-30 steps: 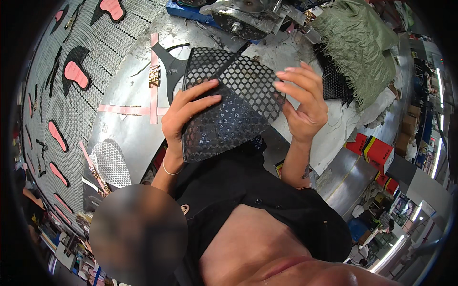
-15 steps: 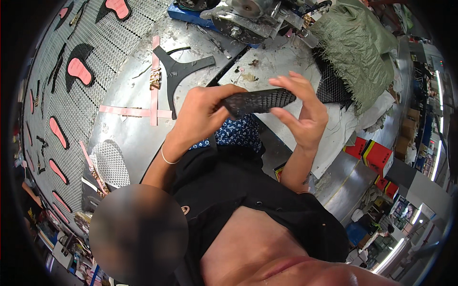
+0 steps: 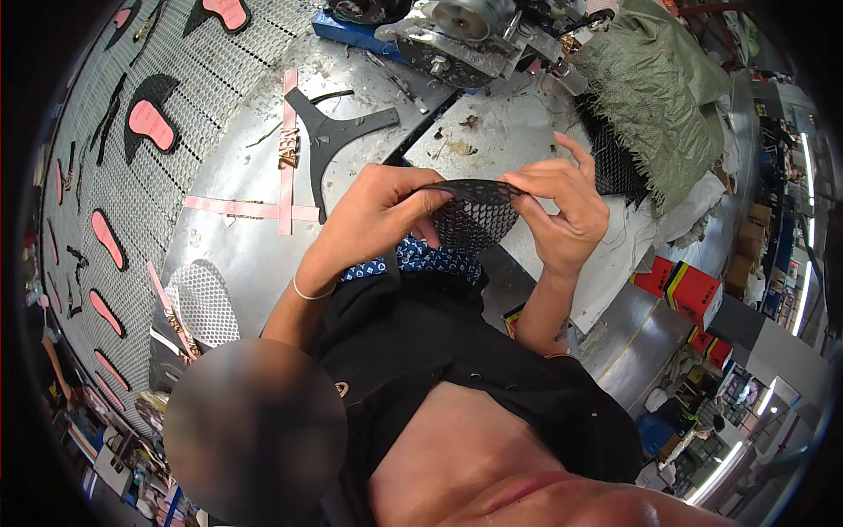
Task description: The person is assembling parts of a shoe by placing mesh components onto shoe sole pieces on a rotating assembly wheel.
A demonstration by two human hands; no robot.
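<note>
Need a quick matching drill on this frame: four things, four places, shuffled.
Things:
1. black perforated mesh sheet
2. black Y-shaped flat cutout
3. olive green woven cloth
4. red cardboard boxes

Places:
A. draped at the table's far right
B. below the table edge, right
C. between left hand and right hand
D. flat on the metal table, by pink tape

Pairs: 1-C, 2-D, 3-A, 4-B

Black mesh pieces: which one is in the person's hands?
The black mesh piece pinched between left hand and right hand, bent over; the other black mesh lies under the green cloth.
</note>
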